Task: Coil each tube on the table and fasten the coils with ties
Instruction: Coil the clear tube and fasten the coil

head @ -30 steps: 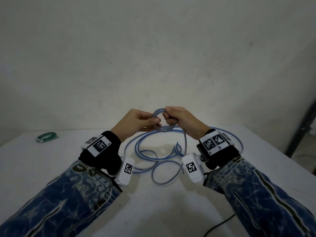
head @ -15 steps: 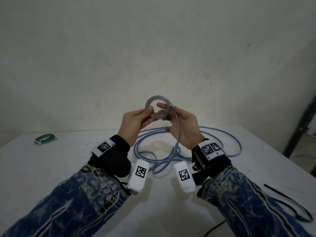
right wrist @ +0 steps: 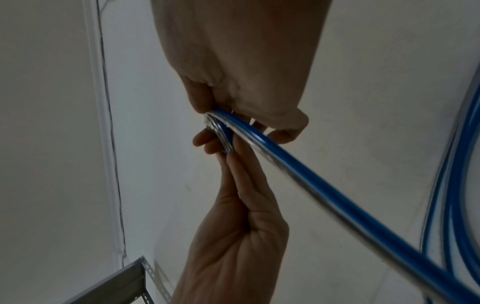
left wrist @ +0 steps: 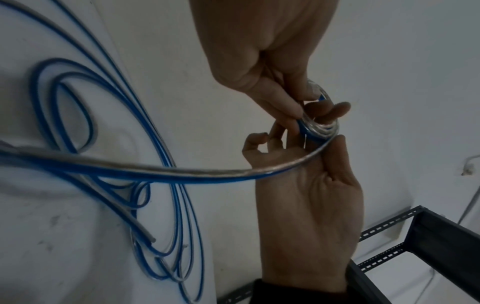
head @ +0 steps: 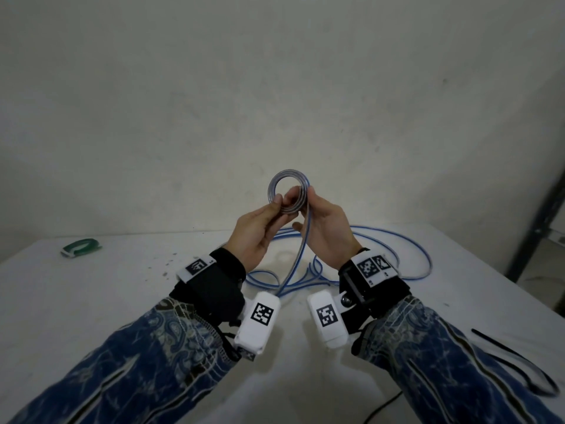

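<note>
Holding one small coil [head: 287, 191] of blue-striped clear tube upright above the white tabletop [head: 91, 301], its open ring facing me, I pinch it on the left rim with my left hand [head: 255, 232] and on the right with my right hand [head: 325, 228]. From the coil one strand drops straight down to the loose tube [head: 397, 252] sprawled in loops on the tabletop. One green tie roll [head: 82, 247] lies far left before a plain pale wall [head: 275, 87], one black cable [head: 519, 365] at the right.

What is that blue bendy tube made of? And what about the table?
The tube looks like soft, clear plastic with a blue stripe: it is glossy, see-through and bends into a small coil without kinking. The table has a matte white top with scuffs and dark specks; it may be painted or laminated board, but that cannot be told.
</note>
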